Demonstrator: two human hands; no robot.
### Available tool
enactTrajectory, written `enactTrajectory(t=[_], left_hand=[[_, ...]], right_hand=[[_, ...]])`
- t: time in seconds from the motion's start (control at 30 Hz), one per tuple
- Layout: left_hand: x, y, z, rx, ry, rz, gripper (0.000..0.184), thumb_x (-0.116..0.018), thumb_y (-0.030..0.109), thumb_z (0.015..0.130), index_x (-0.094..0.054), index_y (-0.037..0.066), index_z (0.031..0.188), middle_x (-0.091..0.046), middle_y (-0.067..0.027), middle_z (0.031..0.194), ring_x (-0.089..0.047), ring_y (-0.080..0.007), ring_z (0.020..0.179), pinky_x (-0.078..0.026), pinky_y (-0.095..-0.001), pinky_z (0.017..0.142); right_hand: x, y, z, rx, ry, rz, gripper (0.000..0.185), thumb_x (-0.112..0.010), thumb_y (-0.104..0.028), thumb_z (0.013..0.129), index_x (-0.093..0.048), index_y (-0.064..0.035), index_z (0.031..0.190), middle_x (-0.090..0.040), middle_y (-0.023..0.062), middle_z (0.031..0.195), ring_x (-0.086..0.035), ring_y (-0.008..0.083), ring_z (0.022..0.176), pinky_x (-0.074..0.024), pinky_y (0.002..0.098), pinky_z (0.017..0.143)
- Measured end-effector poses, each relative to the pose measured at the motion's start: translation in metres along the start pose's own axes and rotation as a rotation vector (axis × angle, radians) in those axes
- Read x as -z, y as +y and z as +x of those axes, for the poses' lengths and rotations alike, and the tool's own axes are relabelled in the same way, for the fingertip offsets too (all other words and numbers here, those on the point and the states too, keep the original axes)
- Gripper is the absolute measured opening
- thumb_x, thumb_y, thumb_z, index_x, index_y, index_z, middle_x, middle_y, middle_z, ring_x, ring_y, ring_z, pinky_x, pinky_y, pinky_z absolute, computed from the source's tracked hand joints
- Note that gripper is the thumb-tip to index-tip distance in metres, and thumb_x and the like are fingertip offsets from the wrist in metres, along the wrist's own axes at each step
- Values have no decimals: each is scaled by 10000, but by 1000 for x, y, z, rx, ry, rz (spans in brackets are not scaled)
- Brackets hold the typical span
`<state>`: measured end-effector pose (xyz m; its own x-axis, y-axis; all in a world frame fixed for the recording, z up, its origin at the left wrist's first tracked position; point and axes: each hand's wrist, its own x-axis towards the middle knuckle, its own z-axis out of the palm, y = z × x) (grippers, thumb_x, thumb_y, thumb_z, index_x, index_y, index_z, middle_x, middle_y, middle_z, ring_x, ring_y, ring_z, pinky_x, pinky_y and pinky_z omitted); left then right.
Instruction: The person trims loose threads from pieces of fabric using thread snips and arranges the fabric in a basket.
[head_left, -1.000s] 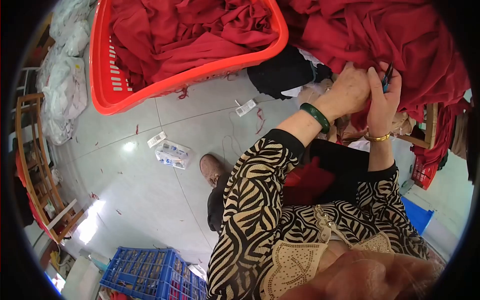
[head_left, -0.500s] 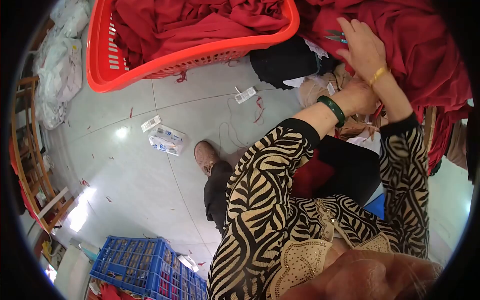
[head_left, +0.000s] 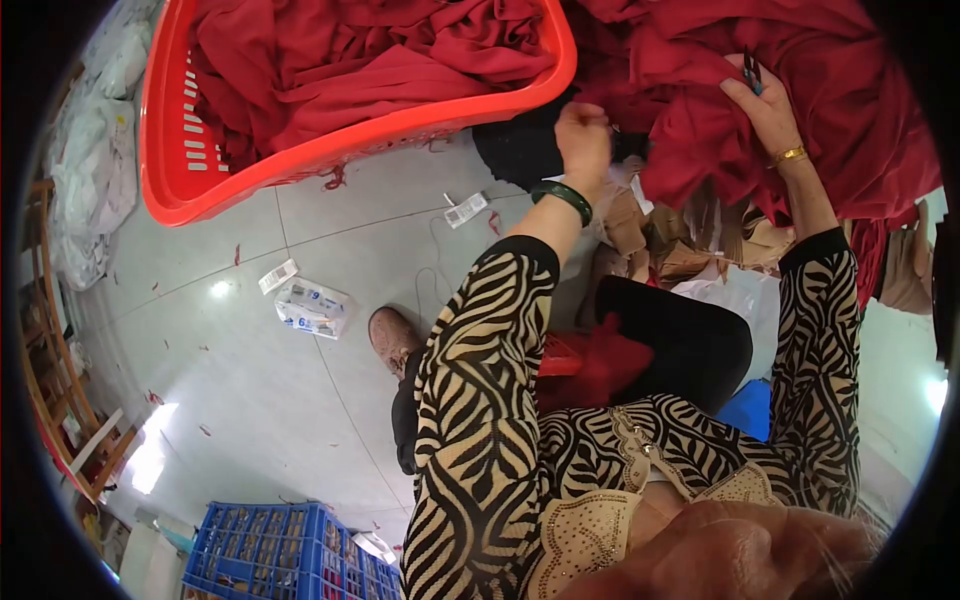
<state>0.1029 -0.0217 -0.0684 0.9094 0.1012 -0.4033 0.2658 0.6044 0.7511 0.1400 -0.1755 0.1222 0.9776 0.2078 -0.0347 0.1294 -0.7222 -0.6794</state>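
Pale tiled floor (head_left: 270,420) below. At 11 o'clock, a red basket (head_left: 165,130) filled with red fabric (head_left: 370,50); at 2 o'clock, just beside it, a heap of red cloth (head_left: 830,100). A blue crate (head_left: 312,550) lies at 7 o'clock. The hands are apart: the left hand (head_left: 583,145), at 1 o'clock near the basket's rim, has curled fingers, and whether it grips anything cannot be told; the right hand (head_left: 770,112), at 2 o'clock before the heap, clasps small snips (head_left: 752,74), tips toward 12 o'clock.
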Motion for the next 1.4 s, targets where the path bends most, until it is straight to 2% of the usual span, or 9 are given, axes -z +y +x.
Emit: enactTrajectory(t=[0.07, 0.2, 0.37, 0.53, 0.63, 0.73, 0.97, 1.2, 1.4], left_hand=[[3, 14, 1, 153, -15, -194, 96, -520, -7, 774, -553, 32, 855, -610, -75, 774, -581, -126, 632, -459, -252, 553], [-6, 39, 9, 122, -220, -285, 231, -542, 54, 815, -507, 27, 1041, -604, -93, 914, -600, -155, 664, -474, -253, 561], [-15, 54, 8, 207, -459, -278, 215, -517, 117, 872, -489, 1, 1051, -563, -52, 745, -543, -140, 544, -434, -256, 477], [5, 41, 15, 305, -326, -207, 77, -529, 75, 843, -564, 16, 878, -562, -41, 696, -532, -129, 527, -419, -253, 460], [21, 31, 22, 365, -189, -161, 93, -557, 77, 814, -575, 35, 894, -578, -43, 715, -552, -137, 551, -442, -264, 487], [20, 40, 19, 268, -120, -58, 101, -573, 84, 803, -569, 42, 895, -597, -44, 769, -576, -138, 618, -465, -261, 532], [-17, 48, 0, 66, -453, -200, 323, -698, 99, 732, -524, 33, 997, -593, -40, 877, -576, -120, 748, -470, -241, 609], [-28, 56, -5, 227, -382, -135, 234, -691, 155, 729, -571, 26, 882, -589, -22, 769, -528, -88, 654, -424, -221, 579], [-27, 55, 4, 186, -414, -217, 133, -632, 143, 773, -577, 40, 837, -587, -19, 736, -540, -92, 603, -427, -235, 552]], right_hand=[[-2, 5, 2, -43, -14, 114, 301, -597, -173, 838, -548, -4, 1083, -581, -8, 962, -515, 66, 885, -423, 224, 808], [-5, 8, 3, -29, -20, 89, 290, -593, -174, 836, -552, -10, 1072, -572, -17, 950, -512, 65, 870, -422, 221, 803], [-11, 2, 2, 13, -17, -12, 289, -601, -187, 829, -556, -8, 1052, -574, -17, 916, -510, 64, 847, -424, 224, 789], [-17, 6, 5, -31, -4, -31, 294, -620, -192, 814, -566, -6, 1035, -582, -12, 883, -517, 70, 825, -426, 229, 777], [-22, 21, 6, -66, 75, 228, 285, -617, -166, 812, -562, -7, 1043, -589, -2, 919, -531, 83, 849, -421, 235, 800], [-16, 23, 2, -113, 113, 564, 279, -606, -134, 813, -553, -14, 1058, -592, 14, 971, -546, 103, 893, -412, 240, 833], [-13, 10, -1, -172, 42, 701, 255, -580, -106, 831, -551, -21, 1070, -601, 29, 1018, -553, 113, 938, -410, 257, 866], [-22, 7, -3, -120, 20, 610, 246, -593, -115, 820, -553, -16, 1042, -585, -1, 953, -536, 83, 888, -400, 229, 846], [-26, 12, -6, -109, 61, 617, 220, -556, -63, 839, -522, -31, 1054, -569, -5, 997, -521, 81, 944, -383, 240, 876]])
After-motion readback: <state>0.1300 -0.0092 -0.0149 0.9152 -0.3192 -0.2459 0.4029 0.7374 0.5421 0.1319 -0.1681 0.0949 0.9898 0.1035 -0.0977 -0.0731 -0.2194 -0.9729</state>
